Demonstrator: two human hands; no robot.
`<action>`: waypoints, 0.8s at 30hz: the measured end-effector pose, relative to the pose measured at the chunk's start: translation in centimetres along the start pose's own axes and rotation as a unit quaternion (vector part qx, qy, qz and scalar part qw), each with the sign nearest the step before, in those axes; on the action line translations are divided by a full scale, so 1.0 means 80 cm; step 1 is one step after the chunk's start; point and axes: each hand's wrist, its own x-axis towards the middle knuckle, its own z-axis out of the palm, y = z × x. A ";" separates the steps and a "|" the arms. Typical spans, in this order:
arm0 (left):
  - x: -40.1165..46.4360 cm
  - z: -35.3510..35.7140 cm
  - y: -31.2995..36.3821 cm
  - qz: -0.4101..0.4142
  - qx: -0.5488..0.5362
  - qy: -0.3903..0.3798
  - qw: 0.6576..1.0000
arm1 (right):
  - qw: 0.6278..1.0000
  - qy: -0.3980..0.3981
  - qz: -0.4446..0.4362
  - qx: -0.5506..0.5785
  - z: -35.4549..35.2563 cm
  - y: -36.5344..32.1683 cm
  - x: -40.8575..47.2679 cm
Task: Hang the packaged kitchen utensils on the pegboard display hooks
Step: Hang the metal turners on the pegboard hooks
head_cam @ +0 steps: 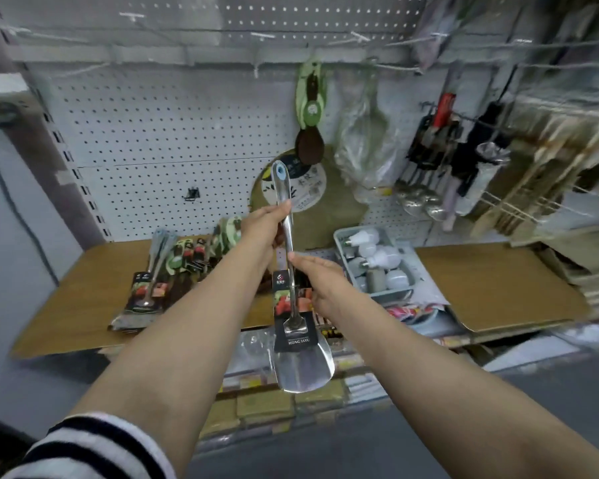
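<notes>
- Left arm: extended forward and upward, forearm bare, a striped sleeve pushed up near the elbow.
- Left hand [265, 225]: raised, fingers curled round a utensil handle.
- Right arm: extended forward, forearm bare.
- Right hand [320, 276]: held lower, thumb and fingers closed on the same handle.

I see the spatula [293, 271] upright before the pegboard [153, 133] — packaged utensils [173, 271] on the shelf [491, 285] to its left, a tray of bulbs [377, 261] right, hung ladles [419, 198] beyond.
</notes>
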 end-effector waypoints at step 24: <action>-0.125 0.650 -0.130 -0.059 0.039 -0.290 0.954 | 0.953 0.268 -0.067 0.123 -0.588 -0.119 -0.100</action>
